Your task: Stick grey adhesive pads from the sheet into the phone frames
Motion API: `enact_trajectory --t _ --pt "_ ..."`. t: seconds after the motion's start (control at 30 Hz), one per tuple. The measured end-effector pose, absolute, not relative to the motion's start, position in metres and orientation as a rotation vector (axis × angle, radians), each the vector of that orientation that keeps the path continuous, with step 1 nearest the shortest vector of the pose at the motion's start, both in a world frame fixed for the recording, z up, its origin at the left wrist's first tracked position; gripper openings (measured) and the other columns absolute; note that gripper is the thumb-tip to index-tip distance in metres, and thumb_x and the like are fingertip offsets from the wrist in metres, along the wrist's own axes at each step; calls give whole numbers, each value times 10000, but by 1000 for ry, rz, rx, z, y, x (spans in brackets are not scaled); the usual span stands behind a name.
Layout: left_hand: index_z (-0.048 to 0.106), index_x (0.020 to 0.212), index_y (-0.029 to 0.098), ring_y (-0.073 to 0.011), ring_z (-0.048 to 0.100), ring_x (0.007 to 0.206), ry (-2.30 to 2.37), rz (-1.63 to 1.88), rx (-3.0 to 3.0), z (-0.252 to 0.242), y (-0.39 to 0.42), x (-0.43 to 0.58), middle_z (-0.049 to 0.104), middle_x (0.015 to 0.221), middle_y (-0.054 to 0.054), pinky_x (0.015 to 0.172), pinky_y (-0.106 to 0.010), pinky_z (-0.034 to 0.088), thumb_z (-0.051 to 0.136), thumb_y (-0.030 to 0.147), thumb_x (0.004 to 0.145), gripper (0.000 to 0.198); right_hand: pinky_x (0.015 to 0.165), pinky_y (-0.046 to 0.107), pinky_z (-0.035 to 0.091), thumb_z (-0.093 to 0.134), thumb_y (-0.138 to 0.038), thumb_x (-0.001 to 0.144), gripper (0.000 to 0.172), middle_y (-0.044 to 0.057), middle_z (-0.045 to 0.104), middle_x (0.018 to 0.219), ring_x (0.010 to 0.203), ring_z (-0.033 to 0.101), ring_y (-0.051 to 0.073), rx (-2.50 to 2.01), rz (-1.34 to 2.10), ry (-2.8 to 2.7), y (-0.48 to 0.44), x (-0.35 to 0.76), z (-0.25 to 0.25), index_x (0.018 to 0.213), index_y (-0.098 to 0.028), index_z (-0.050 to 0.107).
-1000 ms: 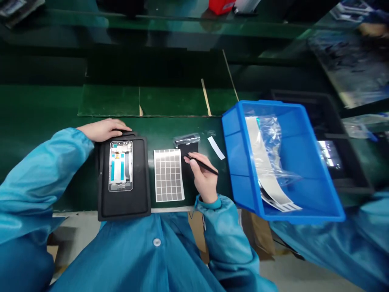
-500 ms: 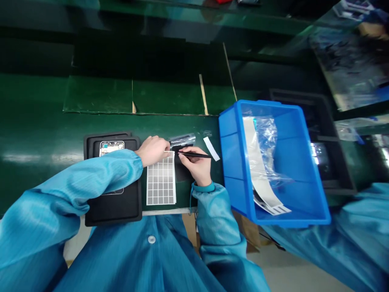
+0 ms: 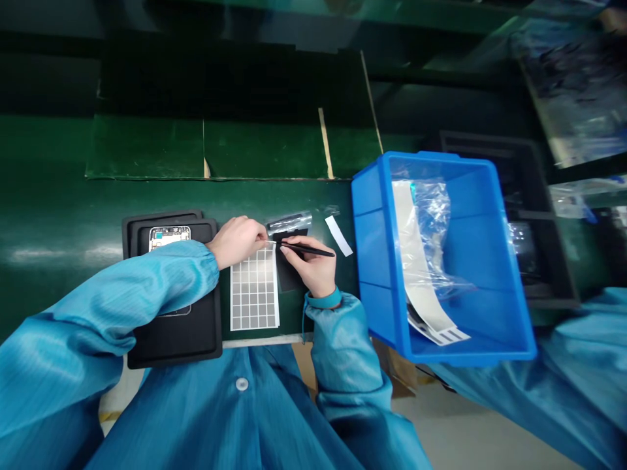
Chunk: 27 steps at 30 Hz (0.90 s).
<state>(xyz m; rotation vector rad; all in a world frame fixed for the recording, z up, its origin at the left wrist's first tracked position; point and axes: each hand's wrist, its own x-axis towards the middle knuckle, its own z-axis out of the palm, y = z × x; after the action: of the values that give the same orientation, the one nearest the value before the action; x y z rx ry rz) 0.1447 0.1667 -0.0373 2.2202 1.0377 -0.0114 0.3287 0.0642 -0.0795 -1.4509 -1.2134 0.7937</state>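
My right hand [image 3: 313, 266] is closed round black tweezers [image 3: 316, 250], whose tip points left toward my left fingertips. Over the top edge of a white sheet of grey squares [image 3: 253, 294], my left hand [image 3: 238, 240] has its fingers pinched together; whatever is between them is too small to name. A dark flat piece [image 3: 290, 271] lies under and beside my right hand. Just above it is a clear plastic packet [image 3: 290, 222]. My left sleeve partly covers a phone-like frame [image 3: 169, 235] in a black tray [image 3: 181, 339].
A blue bin [image 3: 379, 261] at the right holds white strips [image 3: 416, 261] and clear plastic [image 3: 435, 228]. A small white strip [image 3: 338, 235] lies left of it. Another person's blue sleeve [image 3: 553, 378] shows at the lower right, near black trays [image 3: 548, 261].
The view has shifted slightly, moving the trays and sheet left in the picture. The tweezers' tip now shows close to my left fingertips. Both hands keep nearly the same pose.
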Motion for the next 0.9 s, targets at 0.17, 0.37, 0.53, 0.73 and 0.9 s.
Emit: enact_trajectory --t 0.17,0.37,0.53,0.73,0.9 --pt "760 870 214 -223 636 859 1043 -11 2216 -38 167 145 749 859 -33 846 -355 469 648 295 902 142 879 389 626 815 -235 769 144 26 793 921 861 760 209 -1459 799 -1213 64 329 -82 896 -237 747" --pt "762 871 215 -217 647 853 1047 -13 2209 -38 167 145 753 859 -30 848 -348 471 635 280 903 146 879 388 626 806 -228 775 135 23 793 923 873 760 212 -1455 780 -1210 64 328 -80 897 -245 750" --pt "768 878 224 -218 658 853 1052 -18 2211 -39 167 145 758 867 -27 844 -343 471 637 294 899 150 879 380 625 810 -215 772 140 25 796 920 866 763 210 -1460 777 -1235 63 329 -81 897 -244 754" --pt "773 876 228 -210 665 835 1058 -11 2200 -38 166 145 759 848 -19 840 -332 475 634 305 899 161 898 398 622 810 -254 775 147 33 791 933 884 763 221 -1468 785 -1210 63 331 -86 907 -237 749" --pt "770 873 225 -209 670 835 1049 -5 2192 -39 167 145 757 847 -27 837 -329 479 633 308 896 162 908 399 618 811 -265 772 149 34 790 937 886 761 218 -1476 774 -1216 64 330 -85 904 -236 747"
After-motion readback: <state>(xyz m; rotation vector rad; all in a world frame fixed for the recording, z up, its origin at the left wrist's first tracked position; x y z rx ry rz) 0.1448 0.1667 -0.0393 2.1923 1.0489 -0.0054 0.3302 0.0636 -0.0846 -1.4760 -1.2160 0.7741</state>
